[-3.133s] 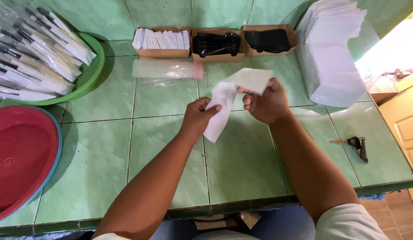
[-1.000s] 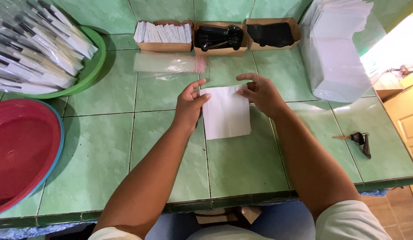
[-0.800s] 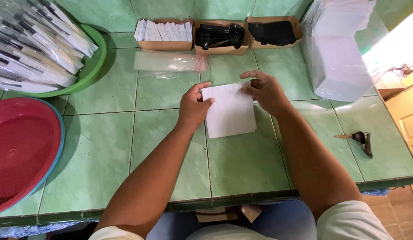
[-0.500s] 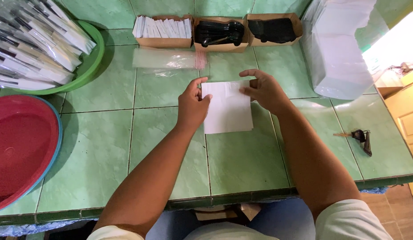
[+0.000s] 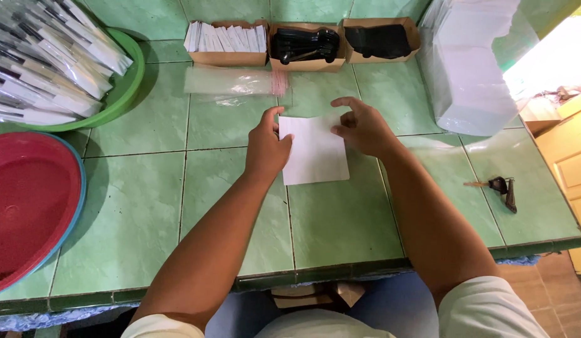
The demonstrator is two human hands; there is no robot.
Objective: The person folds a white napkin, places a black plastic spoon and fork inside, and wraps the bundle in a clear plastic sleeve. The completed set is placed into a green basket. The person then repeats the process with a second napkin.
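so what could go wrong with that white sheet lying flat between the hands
The white square paper sheet is pinned only at its edges by the left hand and right hand, so uneven pressure could skew or crease it. The clear plastic sleeve lies loose just beyond the sheet; a forward reach might drag or crumple it.
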